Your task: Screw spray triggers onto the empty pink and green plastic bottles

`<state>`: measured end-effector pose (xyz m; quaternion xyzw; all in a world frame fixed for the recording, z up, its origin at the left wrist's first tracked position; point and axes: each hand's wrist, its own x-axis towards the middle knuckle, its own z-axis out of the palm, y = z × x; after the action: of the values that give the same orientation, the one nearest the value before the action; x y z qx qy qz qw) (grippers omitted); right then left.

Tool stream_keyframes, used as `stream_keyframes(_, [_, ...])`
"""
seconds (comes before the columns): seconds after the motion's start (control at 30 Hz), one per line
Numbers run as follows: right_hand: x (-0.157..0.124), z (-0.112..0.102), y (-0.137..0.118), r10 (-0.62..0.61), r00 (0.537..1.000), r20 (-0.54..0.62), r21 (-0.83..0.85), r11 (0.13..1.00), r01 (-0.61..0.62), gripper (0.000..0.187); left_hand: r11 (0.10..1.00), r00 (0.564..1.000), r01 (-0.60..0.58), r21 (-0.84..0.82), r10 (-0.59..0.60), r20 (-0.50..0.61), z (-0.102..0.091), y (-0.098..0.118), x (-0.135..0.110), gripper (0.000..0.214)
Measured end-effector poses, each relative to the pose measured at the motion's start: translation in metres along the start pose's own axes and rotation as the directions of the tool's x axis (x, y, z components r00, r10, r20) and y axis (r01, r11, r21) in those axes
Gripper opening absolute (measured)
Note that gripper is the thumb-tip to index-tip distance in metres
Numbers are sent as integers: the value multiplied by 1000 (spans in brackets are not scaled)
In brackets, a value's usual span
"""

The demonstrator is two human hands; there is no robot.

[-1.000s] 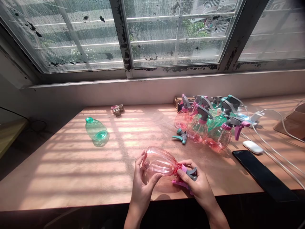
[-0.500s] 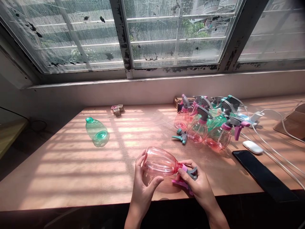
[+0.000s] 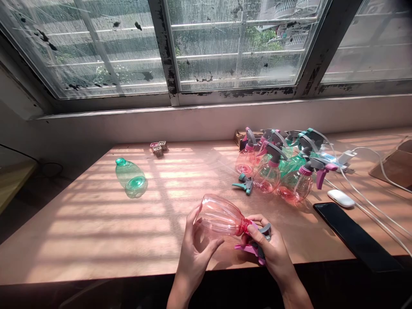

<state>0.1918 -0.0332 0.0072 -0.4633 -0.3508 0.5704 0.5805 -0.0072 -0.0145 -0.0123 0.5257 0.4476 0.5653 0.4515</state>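
Observation:
A clear pink bottle [image 3: 222, 214] lies tilted between my hands near the table's front edge, its neck pointing right. My left hand [image 3: 195, 244] cups the bottle's wide base, with the thumb below and the fingers behind it. At the neck, my right hand [image 3: 268, 240] pinches the collar of a pink and grey spray head [image 3: 252, 249], whose pink trigger hangs under the fingers. How far the collar sits on the neck is partly hidden by the fingers. Beyond them lies a loose green and grey spray head [image 3: 245, 184].
Several pink and green spray bottles [image 3: 267, 178] stand together at the back right. A green bottle without a head [image 3: 130, 176] lies at left, small cubes [image 3: 159, 148] behind it. Right are a white mouse [image 3: 341, 198], a black phone [image 3: 354, 236] and white cables [image 3: 376, 204].
The pink bottle and its spray head have shifted slightly right, and the base has tipped up a little. Both hands have moved slightly right with them.

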Motion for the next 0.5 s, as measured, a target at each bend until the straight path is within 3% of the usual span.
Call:
stream_keyframes(0.17, [-1,5,-2,37,999,31,-16,999,-37,46,998,997,23,-52,-26,-66,0,-3,1,71])
stream_keyframes(0.37, [0,2,0,36,999,33,12,999,-36,45,998,999,-39,56,40,-3,-3,1,4,65])
stream_keyframes(0.5, [-2,3,-1,62,997,53,27,998,-64,46,997,999,-37,64,36,18,-3,-2,0,81])
